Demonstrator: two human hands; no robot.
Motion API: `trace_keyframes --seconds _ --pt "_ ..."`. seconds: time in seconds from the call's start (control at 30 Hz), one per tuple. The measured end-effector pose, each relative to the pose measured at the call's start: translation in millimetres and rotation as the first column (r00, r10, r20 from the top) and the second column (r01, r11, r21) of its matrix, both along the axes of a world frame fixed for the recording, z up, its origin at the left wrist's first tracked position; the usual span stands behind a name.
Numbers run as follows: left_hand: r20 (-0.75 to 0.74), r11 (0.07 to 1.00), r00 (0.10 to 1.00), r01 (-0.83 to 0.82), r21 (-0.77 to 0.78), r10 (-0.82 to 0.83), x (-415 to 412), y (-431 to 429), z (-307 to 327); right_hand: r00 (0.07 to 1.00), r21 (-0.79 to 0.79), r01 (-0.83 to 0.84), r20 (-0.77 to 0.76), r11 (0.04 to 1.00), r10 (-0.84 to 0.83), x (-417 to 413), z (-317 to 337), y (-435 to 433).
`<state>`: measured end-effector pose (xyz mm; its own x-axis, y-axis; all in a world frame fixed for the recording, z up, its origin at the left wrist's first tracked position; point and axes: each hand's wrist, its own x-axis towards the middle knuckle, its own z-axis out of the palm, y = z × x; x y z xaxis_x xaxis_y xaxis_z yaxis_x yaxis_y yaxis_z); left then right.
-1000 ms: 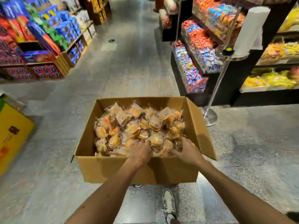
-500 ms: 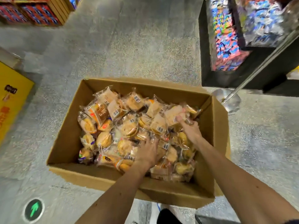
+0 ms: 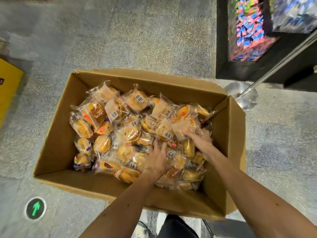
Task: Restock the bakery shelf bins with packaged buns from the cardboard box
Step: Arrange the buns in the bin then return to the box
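Head view: left hand (image 3: pixel 157 161) flat on buns (image 3: pixel 137 101), right hand (image 3: pixel 200 140) gripping packet (image 3: pixel 182 127).

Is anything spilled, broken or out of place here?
Nothing much. The packaged buns lie in a loose jumble, but all inside the cardboard box; none shows on the floor. Its right flap splays outward.

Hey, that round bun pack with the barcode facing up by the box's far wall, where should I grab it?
Come straight down and pinch the pack across its round bun, gripping opposite edges. It lies roughly flat atop the pile near the far wall of the box, label up, with nothing covering it, so the top is the open side.
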<state>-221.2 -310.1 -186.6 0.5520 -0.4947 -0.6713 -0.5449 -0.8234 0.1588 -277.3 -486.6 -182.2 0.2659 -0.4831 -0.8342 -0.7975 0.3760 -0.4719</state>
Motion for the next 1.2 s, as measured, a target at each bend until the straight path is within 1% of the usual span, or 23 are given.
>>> trace_keyframes --seconds 0.13,0.2,0.23,0.27,0.33,0.37,0.43,0.5,0.53,0.57,0.67,0.7,0.77,0.83,0.9,0.93,1.0,1.07,1.13,1.2 --pt "-0.063 0.993 0.994 -0.09 -0.075 0.086 8 7 11 0.998 0.026 -0.012 0.065 1.0 0.01 -15 -8 9" --pt "-0.166 0.969 0.97 -0.204 -0.137 0.181 15 12 15 0.995 0.016 0.033 0.095 0.999 -0.034 -22 -13 14" --pt "-0.238 0.944 0.94 -0.286 -0.161 0.244 19 15 17 0.992 0.0 0.063 0.109 0.998 -0.063 -25 -14 16" --pt "-0.325 0.904 0.892 -0.386 -0.184 0.314 24 19 18 0.989 -0.011 0.091 0.121 0.996 -0.089 -28 -15 17" --pt "-0.523 0.768 0.729 -0.609 -0.199 0.442 32 26 24 0.985 -0.016 0.131 0.113 0.991 -0.128 -33 -11 21" --pt "-0.623 0.691 0.621 -0.702 -0.172 0.476 35 29 28 0.985 -0.015 0.134 0.116 0.991 -0.132 -36 -10 23" --pt "-0.757 0.551 0.404 -0.831 -0.069 0.513 40 34 36 0.982 0.027 0.141 0.125 0.99 -0.143 -40 -7 25" --pt "-0.849 0.436 0.197 -0.899 0.044 0.491 44 39 37 0.987 0.087 0.11 0.108 0.99 -0.119 -43 -12 24" --pt "-0.877 0.397 0.123 -0.914 0.082 0.464 44 41 35 0.991 0.114 0.088 0.09 0.99 -0.099 -41 -11 24" --pt "-0.893 0.365 0.071 -0.924 0.109 0.444 44 42 34 0.993 0.145 0.068 0.087 0.987 -0.081 -38 -11 24" --pt "-0.917 0.279 -0.046 -0.945 0.168 0.397 44 42 31 0.991 0.252 0.025 0.124 0.967 -0.058 -26 -6 27" --pt "-0.92 0.253 -0.087 -0.948 0.195 0.383 44 42 30 0.99 0.263 0.012 0.129 0.965 -0.048 -24 -7 30" --pt "-0.912 0.21 -0.147 -0.948 0.24 0.382 44 42 28 0.989 0.24 -0.019 0.144 0.971 -0.017 -22 -8 35" --pt "-0.902 0.175 -0.184 -0.947 0.269 0.39 46 43 26 0.988 0.191 -0.006 0.153 0.982 -0.023 -22 -7 38" --pt "-0.896 0.171 -0.196 -0.944 0.283 0.398 46 44 26 0.983 0.172 0.012 0.177 0.985 -0.043 -27 -7 38" --pt "-0.894 0.179 -0.187 -0.944 0.279 0.408 46 44 27 0.98 0.181 0.01 0.192 0.983 -0.045 -29 -4 38" --pt "-0.892 0.185 -0.17 -0.946 0.267 0.418 48 44 29 0.97 0.236 -0.005 0.238 0.972 -0.053 -36 1 37" --pt "-0.896 0.182 -0.178 -0.945 0.271 0.408 51 43 34 0.955 0.329 -0.006 0.281 0.944 -0.091 -43 7 35" --pt "-0.908 0.193 -0.181 -0.944 0.268 0.378 53 41 44 0.931 0.446 0.018 0.318 0.895 -0.177 -47 14 32" --pt "-0.922 0.225 -0.158 -0.943 0.247 0.353 56 40 56 0.894 0.564 0.042 0.347 0.825 -0.283 -52 21 31"
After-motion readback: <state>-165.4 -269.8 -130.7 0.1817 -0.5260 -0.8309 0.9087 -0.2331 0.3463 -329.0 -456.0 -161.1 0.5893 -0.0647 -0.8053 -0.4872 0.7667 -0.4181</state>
